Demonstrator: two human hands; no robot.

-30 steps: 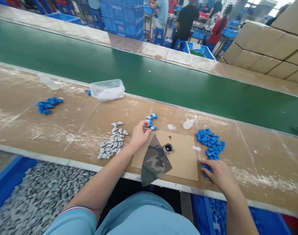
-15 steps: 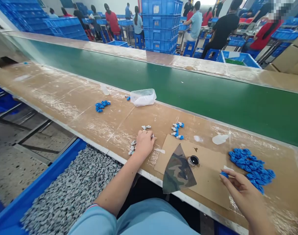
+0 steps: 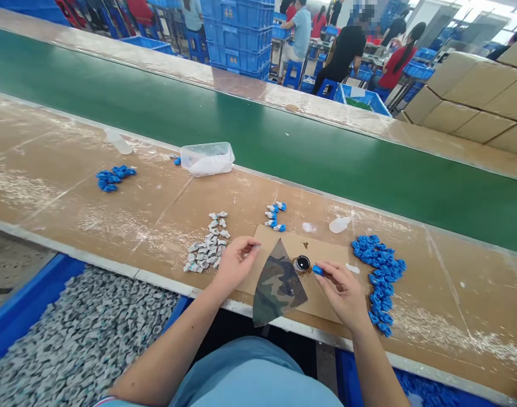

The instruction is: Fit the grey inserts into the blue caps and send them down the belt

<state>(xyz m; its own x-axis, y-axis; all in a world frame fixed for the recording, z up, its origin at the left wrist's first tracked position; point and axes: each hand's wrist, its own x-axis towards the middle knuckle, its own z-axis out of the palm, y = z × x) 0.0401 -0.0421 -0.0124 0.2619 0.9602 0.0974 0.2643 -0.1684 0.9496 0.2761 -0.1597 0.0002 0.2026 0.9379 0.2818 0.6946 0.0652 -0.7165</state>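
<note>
Blue plastic cap [image 3: 317, 270] is sitting pinched in the right hand [image 3: 343, 294], just beside the small black pot [image 3: 302, 263] on the cardboard sheet [image 3: 326, 254] at lower centre. Left hand [image 3: 233, 265] is pinching a small grey piece [image 3: 253, 247] near the grey pile [image 3: 205, 251].

Beyond the hands a green conveyor belt [image 3: 284, 141] runs across, with a clear plastic tub [image 3: 207, 159] at its near edge, up and left of the left hand. Stacked blue crates [image 3: 237, 34] and cardboard boxes [image 3: 474, 96] stand farther off, where seated people [image 3: 343, 51] work.
</note>
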